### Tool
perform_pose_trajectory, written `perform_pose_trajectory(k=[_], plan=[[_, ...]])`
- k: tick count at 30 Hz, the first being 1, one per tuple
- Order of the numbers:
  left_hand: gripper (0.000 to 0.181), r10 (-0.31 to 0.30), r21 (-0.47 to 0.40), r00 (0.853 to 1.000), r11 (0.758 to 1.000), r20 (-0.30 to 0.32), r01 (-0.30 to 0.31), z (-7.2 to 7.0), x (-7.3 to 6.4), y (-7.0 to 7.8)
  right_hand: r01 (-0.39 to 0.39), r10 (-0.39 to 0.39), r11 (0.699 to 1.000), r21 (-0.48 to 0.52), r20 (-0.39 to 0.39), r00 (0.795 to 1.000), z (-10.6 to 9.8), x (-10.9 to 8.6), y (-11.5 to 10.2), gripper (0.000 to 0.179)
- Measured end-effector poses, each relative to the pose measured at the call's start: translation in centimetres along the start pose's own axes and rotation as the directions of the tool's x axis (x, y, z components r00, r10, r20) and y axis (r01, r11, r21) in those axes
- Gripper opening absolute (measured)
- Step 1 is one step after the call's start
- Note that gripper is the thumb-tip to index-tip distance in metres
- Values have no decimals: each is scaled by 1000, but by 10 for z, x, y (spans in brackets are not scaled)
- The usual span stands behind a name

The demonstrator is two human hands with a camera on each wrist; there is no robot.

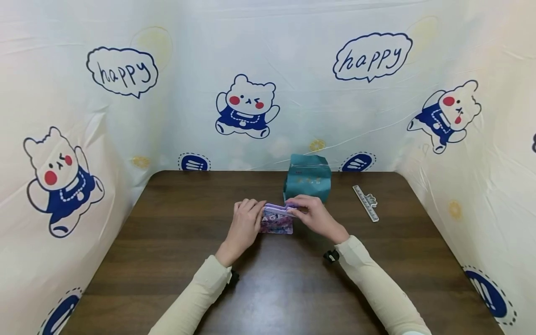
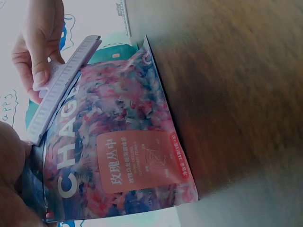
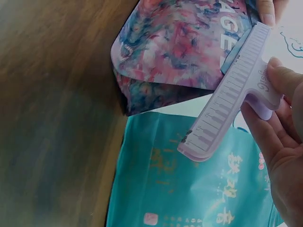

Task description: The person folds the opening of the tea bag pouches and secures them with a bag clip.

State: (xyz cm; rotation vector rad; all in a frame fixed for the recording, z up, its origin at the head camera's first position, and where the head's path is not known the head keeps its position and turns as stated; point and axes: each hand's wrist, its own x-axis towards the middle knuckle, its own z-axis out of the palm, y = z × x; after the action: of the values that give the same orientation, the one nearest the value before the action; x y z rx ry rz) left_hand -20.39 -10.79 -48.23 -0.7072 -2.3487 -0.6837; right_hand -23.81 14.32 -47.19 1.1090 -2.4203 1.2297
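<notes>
A floral pink and blue tea pouch (image 2: 123, 104) stands on the table between the two hands. My left hand (image 1: 246, 222) grips the pouch at its top left corner. In my right hand (image 1: 314, 215), thumb and fingers pinch the handle of a lilac sealing clip (image 3: 229, 99) printed with a piano keyboard. The long bar of the clip lies along the pouch's top edge, slanted in both wrist views. Its far end reaches close to the left fingers. Whether its jaws are closed on the pouch cannot be made out.
Just behind the pouch stands a teal bag (image 1: 309, 179) with gold lettering. A grey-white ruler-like clip (image 1: 366, 203) lies on the brown table (image 1: 188, 195) to the right. A printed curtain (image 1: 293, 111) hangs around the table's back and sides.
</notes>
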Motion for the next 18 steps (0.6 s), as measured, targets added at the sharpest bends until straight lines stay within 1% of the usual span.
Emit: perform_pose_trajectory(k=[5,8,10,13,15,18], plan=[[22,39,-21,998,999,43,-38,-4,0,-6,11,-11,1000,-13,-2,1000,1,2,0,25],[22,58,-21,997,998,46,-57,-8,-1,-12,14,-14,1000,-12,-3,1000,1,2,1,25],[22,54,-35,998,998,38,-53,-12,-2,-15,18,-18,1000,-9,0,1000,1,1,2,25],[21,30,-61,999,998,44,-27,-13,-4,-18,32,-32,999,-3,-4,999,2,1,3,26],[19,13,-79,998,997,55,-8,-12,-5,-19,46,-46,999,4,-12,999,3,0,4,26],[16,-11,-82,998,996,63,17,-10,-6,-19,60,-59,998,17,-29,998,5,1,5,26]])
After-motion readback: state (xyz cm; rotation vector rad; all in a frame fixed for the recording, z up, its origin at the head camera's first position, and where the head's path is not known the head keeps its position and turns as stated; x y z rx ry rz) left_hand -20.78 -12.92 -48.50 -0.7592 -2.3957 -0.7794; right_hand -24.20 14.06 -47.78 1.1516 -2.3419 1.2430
